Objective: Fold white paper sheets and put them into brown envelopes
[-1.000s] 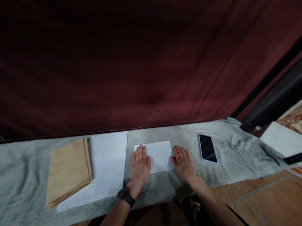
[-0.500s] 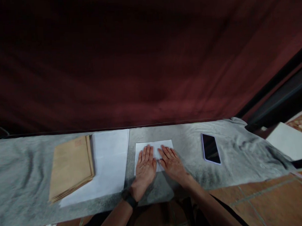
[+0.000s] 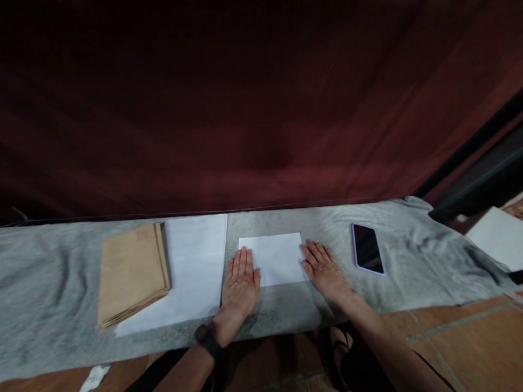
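Observation:
A small white sheet of paper (image 3: pixel 278 260), which looks folded, lies flat on the grey cloth (image 3: pixel 288 316) in front of me. My left hand (image 3: pixel 240 280) rests palm down over its left edge, fingers stretched out and pointing away from me. At the right edge lies my right hand (image 3: pixel 325 268), also flat, its fingers a little apart and the tips touching the paper's border. Neither hand grips anything. A dark watch (image 3: pixel 208 343) is on my left wrist.
To the left, a stack of brown envelopes (image 3: pixel 132 271) overlaps larger white sheets (image 3: pixel 197 262). A phone in a purple case (image 3: pixel 368 248) lies to the right. Behind the cloth hangs a dark red curtain (image 3: pixel 259 132). A white scrap (image 3: pixel 94 379) is on the tiled floor.
My hands have slid apart across the paper, the left towards its left edge and the right towards its right edge, uncovering its middle. The camera view has shifted slightly.

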The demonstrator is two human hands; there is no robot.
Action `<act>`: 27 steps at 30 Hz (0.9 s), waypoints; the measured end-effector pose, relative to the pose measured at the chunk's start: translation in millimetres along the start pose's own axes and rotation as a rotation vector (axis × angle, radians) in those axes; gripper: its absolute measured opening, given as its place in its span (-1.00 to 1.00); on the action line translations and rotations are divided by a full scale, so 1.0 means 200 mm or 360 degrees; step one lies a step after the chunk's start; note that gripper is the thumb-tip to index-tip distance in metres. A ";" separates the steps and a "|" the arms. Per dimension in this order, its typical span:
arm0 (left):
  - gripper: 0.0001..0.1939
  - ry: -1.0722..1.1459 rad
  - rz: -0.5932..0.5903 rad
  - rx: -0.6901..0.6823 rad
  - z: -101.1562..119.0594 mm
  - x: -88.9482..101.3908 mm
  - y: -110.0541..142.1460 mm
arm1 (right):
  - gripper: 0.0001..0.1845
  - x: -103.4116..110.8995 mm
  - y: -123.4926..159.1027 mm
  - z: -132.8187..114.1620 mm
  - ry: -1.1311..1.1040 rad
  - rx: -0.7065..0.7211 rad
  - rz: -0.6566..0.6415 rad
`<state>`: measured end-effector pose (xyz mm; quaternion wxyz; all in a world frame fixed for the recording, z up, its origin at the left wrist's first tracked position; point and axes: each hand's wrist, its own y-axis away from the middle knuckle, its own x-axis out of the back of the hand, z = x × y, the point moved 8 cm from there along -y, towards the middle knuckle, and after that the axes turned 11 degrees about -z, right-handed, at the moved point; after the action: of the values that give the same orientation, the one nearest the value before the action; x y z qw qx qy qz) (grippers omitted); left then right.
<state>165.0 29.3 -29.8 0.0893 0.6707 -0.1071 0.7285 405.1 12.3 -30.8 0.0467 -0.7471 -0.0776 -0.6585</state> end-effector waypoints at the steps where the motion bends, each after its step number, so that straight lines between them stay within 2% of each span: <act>1: -0.39 0.0003 0.0027 0.0016 -0.01 0.01 0.01 | -0.44 0.01 0.01 0.02 -0.0006 -0.0020 0.0001; 3: -0.39 0.0024 0.0082 -0.0005 0.01 0.04 0.04 | -0.43 0.03 0.02 0.03 -0.0037 -0.0053 0.0022; 5: -0.40 0.0072 0.0120 -0.0133 0.07 0.07 0.08 | -0.42 0.05 0.04 -0.02 -0.0091 -0.0024 0.0051; 8: -0.40 0.0147 0.0130 -0.0416 0.21 0.08 0.16 | -0.41 0.06 0.07 -0.21 -0.0180 0.0200 0.0060; 10: -0.39 0.0161 0.0128 -0.0526 0.28 0.07 0.21 | -0.41 0.04 0.10 -0.35 -0.0210 0.0393 0.0035; 12: -0.37 0.0148 0.0125 -0.0556 0.30 0.06 0.24 | -0.40 0.01 0.13 -0.45 -0.0205 0.0488 0.0015; 14: -0.36 0.0124 0.0126 -0.0538 0.29 0.05 0.25 | -0.39 -0.01 0.15 -0.48 -0.0182 0.0494 0.0012; 20: -0.33 0.0090 0.0119 -0.0364 0.16 0.02 0.24 | -0.36 -0.05 0.16 -0.36 -0.0102 0.0353 0.0030; 27: -0.36 0.0029 0.0050 -0.0156 0.05 0.03 0.23 | -0.40 -0.02 0.15 -0.17 -0.0093 0.0102 0.0011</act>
<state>161.6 -17.8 -24.7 0.1117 0.6572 -0.1524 0.7297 376.4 -23.3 -29.0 0.0706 -0.7644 -0.0973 -0.6334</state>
